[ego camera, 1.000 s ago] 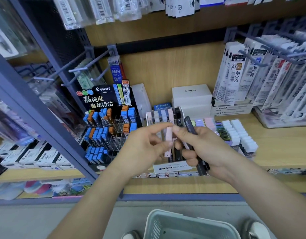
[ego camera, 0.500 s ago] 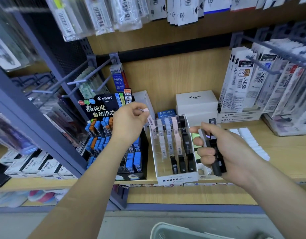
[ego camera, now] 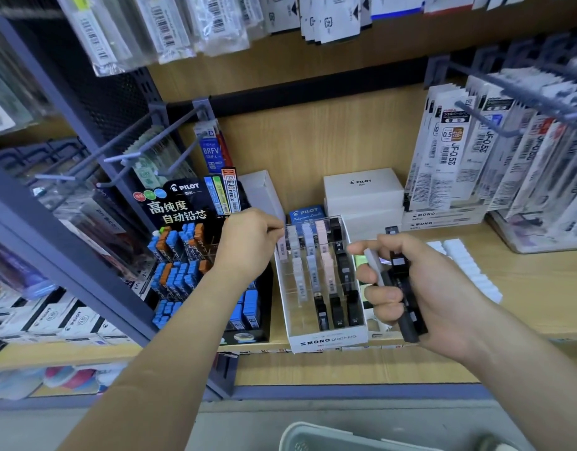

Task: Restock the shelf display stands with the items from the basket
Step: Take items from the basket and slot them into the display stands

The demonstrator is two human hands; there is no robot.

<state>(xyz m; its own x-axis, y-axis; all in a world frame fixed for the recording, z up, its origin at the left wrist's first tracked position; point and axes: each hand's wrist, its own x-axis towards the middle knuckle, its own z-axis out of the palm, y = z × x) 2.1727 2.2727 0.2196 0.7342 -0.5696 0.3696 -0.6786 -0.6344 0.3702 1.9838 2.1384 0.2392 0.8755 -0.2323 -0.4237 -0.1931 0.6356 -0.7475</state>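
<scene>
Wooden shelf [ego camera: 524,288], left hand [ego camera: 248,242] fingers pinching pink case [ego camera: 282,249] at stand [ego camera: 326,340] edge, right hand [ego camera: 420,288] gripping cases [ego camera: 401,288]

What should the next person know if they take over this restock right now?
Left hand: pinching a pink lead case at the back left corner of the clear display stand, not yet slotted.
Right hand: gripping a bundle of cases, mostly black, one pale.
Stand: grey, pink and black columns partly filled; the leftmost column is nearly bare.
Basket: rim at the bottom edge, contents not visible.
Left: seat the pink case, then sort the bundle by colour.
</scene>
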